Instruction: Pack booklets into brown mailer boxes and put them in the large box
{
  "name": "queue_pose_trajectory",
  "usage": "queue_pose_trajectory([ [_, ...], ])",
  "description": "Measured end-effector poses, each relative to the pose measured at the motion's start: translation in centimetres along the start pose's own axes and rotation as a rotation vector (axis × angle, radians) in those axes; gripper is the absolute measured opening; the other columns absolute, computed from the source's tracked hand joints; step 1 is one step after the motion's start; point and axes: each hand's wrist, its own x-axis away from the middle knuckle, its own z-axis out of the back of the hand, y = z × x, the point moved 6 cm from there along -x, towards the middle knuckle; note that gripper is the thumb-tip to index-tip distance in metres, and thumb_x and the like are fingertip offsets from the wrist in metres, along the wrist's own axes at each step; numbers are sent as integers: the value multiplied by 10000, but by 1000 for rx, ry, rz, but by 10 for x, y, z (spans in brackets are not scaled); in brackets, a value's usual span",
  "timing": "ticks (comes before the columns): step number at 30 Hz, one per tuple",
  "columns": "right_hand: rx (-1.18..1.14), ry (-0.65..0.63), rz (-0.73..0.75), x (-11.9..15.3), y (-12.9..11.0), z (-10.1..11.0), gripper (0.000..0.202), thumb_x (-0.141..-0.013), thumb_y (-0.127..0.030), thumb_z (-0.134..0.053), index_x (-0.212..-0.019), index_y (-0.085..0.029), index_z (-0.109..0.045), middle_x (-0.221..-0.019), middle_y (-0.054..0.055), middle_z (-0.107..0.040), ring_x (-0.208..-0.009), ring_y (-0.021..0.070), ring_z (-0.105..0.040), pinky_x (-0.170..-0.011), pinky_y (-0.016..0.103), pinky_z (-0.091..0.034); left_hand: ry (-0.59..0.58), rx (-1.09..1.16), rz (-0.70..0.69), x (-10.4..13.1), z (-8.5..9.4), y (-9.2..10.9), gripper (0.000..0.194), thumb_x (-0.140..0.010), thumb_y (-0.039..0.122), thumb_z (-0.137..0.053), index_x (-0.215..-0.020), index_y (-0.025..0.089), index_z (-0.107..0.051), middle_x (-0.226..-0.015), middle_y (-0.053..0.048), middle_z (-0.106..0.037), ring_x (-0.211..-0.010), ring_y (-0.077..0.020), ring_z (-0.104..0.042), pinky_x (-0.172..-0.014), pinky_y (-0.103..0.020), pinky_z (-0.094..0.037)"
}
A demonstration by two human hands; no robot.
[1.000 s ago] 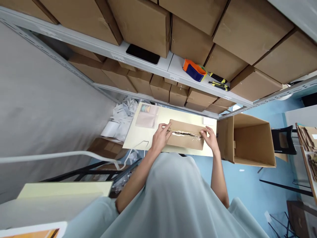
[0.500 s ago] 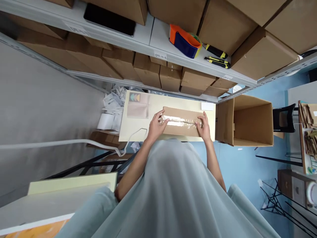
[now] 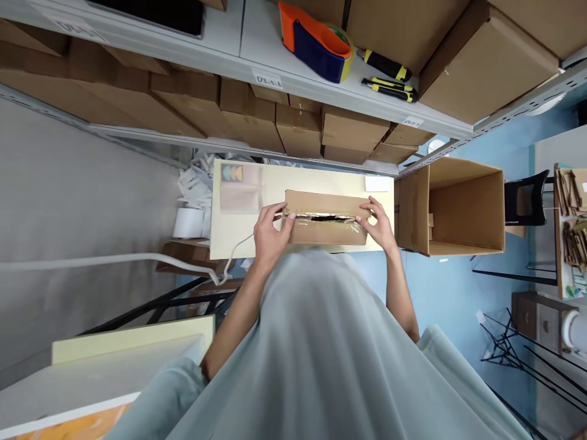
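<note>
A long brown cardboard box (image 3: 321, 200) lies on the pale yellow table near its front edge. Clear shiny tape (image 3: 353, 227) runs along the top seam, where a dark slit (image 3: 326, 218) shows between the flaps; the contents cannot be made out. My left hand (image 3: 270, 235) grips the left end of the box, its thumb on top by the seam and its fingers at the end edge. At the opposite end, my right hand (image 3: 380, 227) has thumb and fingers bent around the corner, close to the tape.
A large open carton (image 3: 465, 211) stands right of the table (image 3: 238, 244). Overhead, a shelf (image 3: 261, 52) holds boxes, an orange and blue tape dispenser (image 3: 316, 46) and several utility knives (image 3: 389, 88). A white cable (image 3: 137, 258) crosses on the left. A clear plastic pouch (image 3: 241, 192) lies on the table.
The seam on top of the box has parted into a dark slit. Both hands have shifted outward toward the box ends, and the view has moved slightly.
</note>
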Motion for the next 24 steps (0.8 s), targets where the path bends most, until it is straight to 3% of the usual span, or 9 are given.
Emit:
queue_pose_trajectory([
  [8,70,-33,1,-15,7,-1,576,-863,-534,-877,-1333,-255,-693,-1637,165,-528,-1575,338,-468,-1295,550,-413,-70,-34,-24,3,3,8,353,-994,398,-675,-1294,220,-728,-1279,-101,-731,-1203,-258,-718,-1051,-439,-634],
  [14,183,-142,105,-21,-8,1,458,-833,-488,-930,-1180,-274,-722,-1669,112,-495,-1639,376,-358,-1345,625,-314,-85,9,21,9,8,10,369,-1001,454,-666,-1277,218,-727,-1287,-98,-733,-1229,-255,-717,-1075,-447,-638],
  [17,207,-177,132,-22,-13,-2,426,-801,-395,-966,-1126,-271,-719,-1670,102,-500,-1644,388,-343,-1353,653,-286,-96,29,21,12,9,12,381,-1009,471,-666,-1284,215,-727,-1298,-100,-732,-1244,-250,-713,-1068,-433,-641],
  [20,217,-203,163,-26,-16,-9,252,-841,-309,-922,-1011,-261,-742,-1653,90,-533,-1642,391,-354,-1356,667,-278,-115,-5,-7,14,7,13,361,-1015,464,-674,-1280,227,-737,-1313,-100,-726,-1276,-258,-695,-1069,-428,-629],
  [22,224,-236,180,-28,-17,-12,117,-899,-321,-861,-939,-257,-771,-1643,74,-555,-1653,385,-345,-1357,669,-280,-98,-54,-26,15,5,12,336,-1020,446,-676,-1268,232,-747,-1315,-107,-708,-1294,-268,-679,-1100,-442,-605],
  [24,215,-271,186,-28,-15,-13,120,-959,-373,-797,-923,-260,-810,-1645,61,-563,-1673,376,-316,-1356,663,-289,-55,-103,-39,14,3,10,318,-1023,424,-678,-1258,225,-757,-1307,-121,-677,-1308,-280,-661,-1151,-459,-566],
])
